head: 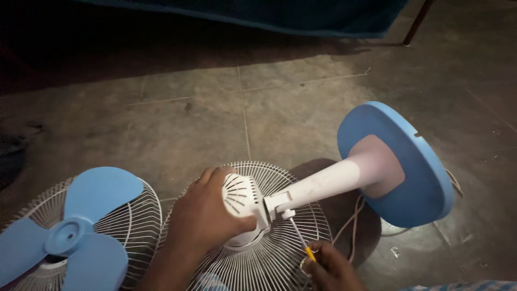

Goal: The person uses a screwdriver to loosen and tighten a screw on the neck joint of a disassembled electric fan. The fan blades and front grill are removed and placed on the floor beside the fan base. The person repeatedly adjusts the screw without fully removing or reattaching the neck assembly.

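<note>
At lower centre my left hand (207, 215) grips the fan's light, brittle-looking white motor housing (242, 202); my right hand (329, 268) pinches a thin screwdriver (300, 237). I'd hold the housing, not the springy wire grille (280, 253).

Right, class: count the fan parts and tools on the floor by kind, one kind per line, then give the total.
Wire guards: 2, one under the blades, one under the motor
Blue blade sets: 1
White motor housings: 1, held by the left hand
Stands with blue base: 1
Screwdrivers: 1, in the right hand
Cords: 1
Total: 7
</note>
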